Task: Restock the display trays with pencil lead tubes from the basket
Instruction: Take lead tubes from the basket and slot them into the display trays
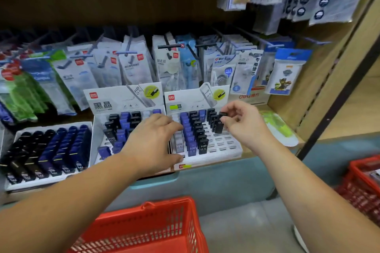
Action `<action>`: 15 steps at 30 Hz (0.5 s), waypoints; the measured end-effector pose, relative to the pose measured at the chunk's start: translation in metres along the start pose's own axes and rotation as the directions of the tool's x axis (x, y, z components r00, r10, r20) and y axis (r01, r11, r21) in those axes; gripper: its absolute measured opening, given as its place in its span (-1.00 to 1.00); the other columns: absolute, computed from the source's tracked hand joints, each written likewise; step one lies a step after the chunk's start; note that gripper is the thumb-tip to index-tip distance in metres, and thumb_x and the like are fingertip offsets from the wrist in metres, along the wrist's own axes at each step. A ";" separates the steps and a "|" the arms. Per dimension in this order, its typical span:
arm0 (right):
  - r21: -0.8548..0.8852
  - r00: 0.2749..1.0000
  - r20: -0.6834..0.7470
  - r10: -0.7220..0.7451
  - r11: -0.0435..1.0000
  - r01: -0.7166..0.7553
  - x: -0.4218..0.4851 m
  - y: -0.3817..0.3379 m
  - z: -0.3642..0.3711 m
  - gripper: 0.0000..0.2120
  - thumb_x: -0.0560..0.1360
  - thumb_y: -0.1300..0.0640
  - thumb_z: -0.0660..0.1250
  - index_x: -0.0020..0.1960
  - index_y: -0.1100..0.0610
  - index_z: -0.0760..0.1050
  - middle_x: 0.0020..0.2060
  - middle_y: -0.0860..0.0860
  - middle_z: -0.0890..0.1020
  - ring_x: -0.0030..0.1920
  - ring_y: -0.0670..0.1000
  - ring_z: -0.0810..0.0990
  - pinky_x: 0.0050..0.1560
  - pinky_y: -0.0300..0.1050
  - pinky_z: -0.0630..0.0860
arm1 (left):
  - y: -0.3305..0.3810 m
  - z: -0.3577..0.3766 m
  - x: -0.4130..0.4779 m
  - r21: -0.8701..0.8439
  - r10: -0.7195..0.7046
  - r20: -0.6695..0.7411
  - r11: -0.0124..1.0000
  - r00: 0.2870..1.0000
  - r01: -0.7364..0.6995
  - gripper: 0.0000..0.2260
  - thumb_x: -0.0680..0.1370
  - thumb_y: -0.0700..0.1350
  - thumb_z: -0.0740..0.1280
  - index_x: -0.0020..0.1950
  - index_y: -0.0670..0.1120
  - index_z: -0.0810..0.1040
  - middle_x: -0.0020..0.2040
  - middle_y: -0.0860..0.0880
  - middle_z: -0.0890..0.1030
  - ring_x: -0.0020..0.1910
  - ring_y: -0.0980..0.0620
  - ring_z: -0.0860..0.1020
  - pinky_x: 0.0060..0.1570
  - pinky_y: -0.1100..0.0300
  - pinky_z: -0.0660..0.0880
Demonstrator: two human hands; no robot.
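Display trays [96, 129], two white ones side by side on the shelf [287, 127] at centre; header cards [123, 96] printed with a red deli logo, "黑晶" and "HB 0.5". Loaded with upright black and blue pencil lead tubes [192, 139], several marked "HB 0.5"; bare slots on the 3 o'clock side of the right tray [228, 148]. Red basket [148, 230] at 6 o'clock, below the shelf edge. Left hand [152, 139] spread flat, fingers straight, resting where both trays meet. Right hand [240, 121] at 2 o'clock of it, thumb and fingers pinching one black tube [219, 125], upright among the right tray's rear rows.
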State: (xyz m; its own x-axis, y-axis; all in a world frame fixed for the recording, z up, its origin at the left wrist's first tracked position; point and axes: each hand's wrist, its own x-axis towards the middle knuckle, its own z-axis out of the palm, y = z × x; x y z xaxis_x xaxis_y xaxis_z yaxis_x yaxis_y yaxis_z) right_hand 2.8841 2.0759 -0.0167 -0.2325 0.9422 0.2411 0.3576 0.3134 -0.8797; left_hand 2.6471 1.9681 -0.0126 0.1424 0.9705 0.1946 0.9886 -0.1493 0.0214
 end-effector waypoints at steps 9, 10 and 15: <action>-0.007 0.997 0.074 -0.025 1.000 0.026 0.002 0.010 0.000 -0.74 0.53 0.41 0.39 -0.09 0.04 0.61 -0.28 -0.03 0.62 -0.32 -0.04 0.54 -0.16 -0.07 0.59 | 0.002 0.004 0.003 -0.004 -0.020 -0.042 1.000 0.999 0.020 -0.19 0.24 0.43 0.39 0.43 0.09 0.52 0.30 0.09 0.57 0.37 -0.01 0.43 0.41 0.02 0.40; -0.036 0.995 0.092 -0.034 0.999 0.037 0.002 0.011 0.000 -0.76 0.53 0.40 0.38 -0.07 0.06 0.61 -0.27 -0.02 0.62 -0.31 0.01 0.53 -0.17 -0.11 0.57 | 0.002 0.004 0.003 -0.003 -0.018 -0.049 1.000 0.999 0.018 -0.19 0.25 0.42 0.43 0.44 0.10 0.52 0.31 0.10 0.56 0.37 0.00 0.43 0.41 0.03 0.40; -0.144 0.996 0.081 -0.032 0.989 0.043 -0.001 0.020 0.005 -0.80 0.53 0.34 0.40 -0.03 0.04 0.65 -0.20 0.02 0.67 -0.28 0.00 0.53 -0.27 -0.38 0.47 | 0.001 0.006 0.004 0.009 -0.021 -0.076 1.000 0.997 0.022 -0.14 0.28 0.41 0.50 0.50 0.07 0.45 0.36 0.12 0.52 0.42 0.03 0.39 0.47 0.09 0.33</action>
State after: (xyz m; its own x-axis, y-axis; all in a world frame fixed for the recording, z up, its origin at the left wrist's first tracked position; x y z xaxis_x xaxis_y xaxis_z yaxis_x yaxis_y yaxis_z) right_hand 2.8870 2.0807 -0.0365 -0.3162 0.9191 0.2350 0.4739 0.3676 -0.8002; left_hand 2.6488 1.9726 -0.0174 0.1172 0.9562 0.2682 0.9918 -0.1263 0.0171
